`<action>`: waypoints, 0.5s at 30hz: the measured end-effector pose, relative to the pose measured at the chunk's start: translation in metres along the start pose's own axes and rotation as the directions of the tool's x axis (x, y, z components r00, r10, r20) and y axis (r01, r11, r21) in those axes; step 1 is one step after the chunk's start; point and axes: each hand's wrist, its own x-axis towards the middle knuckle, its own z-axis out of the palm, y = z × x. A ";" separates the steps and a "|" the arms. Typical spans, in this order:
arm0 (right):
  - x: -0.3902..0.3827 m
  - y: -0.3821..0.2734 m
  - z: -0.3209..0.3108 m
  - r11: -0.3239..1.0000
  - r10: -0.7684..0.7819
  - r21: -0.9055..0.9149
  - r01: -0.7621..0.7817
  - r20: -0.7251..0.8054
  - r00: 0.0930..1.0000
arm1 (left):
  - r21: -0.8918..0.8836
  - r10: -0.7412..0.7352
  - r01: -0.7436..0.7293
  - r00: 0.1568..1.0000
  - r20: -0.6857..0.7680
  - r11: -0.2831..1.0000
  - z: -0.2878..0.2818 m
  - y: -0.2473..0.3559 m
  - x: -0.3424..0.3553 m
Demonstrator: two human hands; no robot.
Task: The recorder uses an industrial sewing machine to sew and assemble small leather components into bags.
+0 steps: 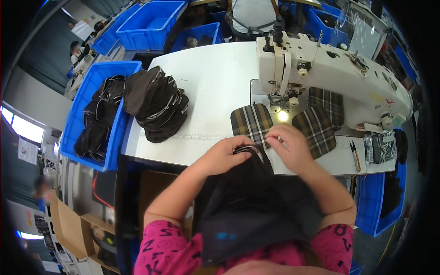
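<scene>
My left hand (pixel 224 158) grips a dark brown fabric piece (pixel 243 169) with pale edging, at the table's front edge. Just right of it, my right hand (pixel 288 146) has its fingertips pinched; what they hold is unclear. Plaid olive fabric panels (pixel 250 119) lie beyond both hands, with more (pixel 314 133) under the machine's arm and beside my right hand. The white sewing machine (pixel 366 87) has its lamp lit over the needle area. A tall stack of dark brown fabric pieces (pixel 153 105) lies at the left of the white table (pixel 206 73).
A blue bin (pixel 117 149) with dark pieces stands along the table's left side, another (pixel 371 206) below right. Scissors-like tools (pixel 355 156) and a plastic-bagged item (pixel 380 146) lie at the right. Blue bins (pixel 151 23) and a chair (pixel 247 18) are behind; people sit far left.
</scene>
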 end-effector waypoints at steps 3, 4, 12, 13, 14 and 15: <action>0.021 0.032 -0.014 0.930 -0.161 -0.312 0.194 0.129 0.979 | -0.092 -0.063 0.069 0.995 0.071 0.993 -0.018 0.000 0.008; 0.028 0.034 -0.017 0.862 -0.157 -0.430 0.267 0.274 0.949 | -0.164 -0.112 0.129 0.988 0.109 0.978 -0.021 0.000 0.010; 0.027 0.065 -0.006 0.710 -0.184 -0.601 0.368 0.346 0.920 | -0.088 -0.146 0.161 0.977 0.155 0.983 -0.051 0.016 0.054; 0.028 0.068 -0.005 0.701 -0.180 -0.610 0.369 0.350 0.919 | -0.086 -0.145 0.161 0.976 0.163 0.983 -0.055 0.018 0.062; 0.029 0.071 -0.004 0.692 -0.175 -0.619 0.371 0.355 0.918 | -0.085 -0.150 0.167 0.974 0.172 0.982 -0.058 0.021 0.070; 0.029 0.071 -0.003 0.694 -0.171 -0.620 0.365 0.351 0.921 | -0.084 -0.140 0.158 0.972 0.188 0.984 -0.061 0.024 0.078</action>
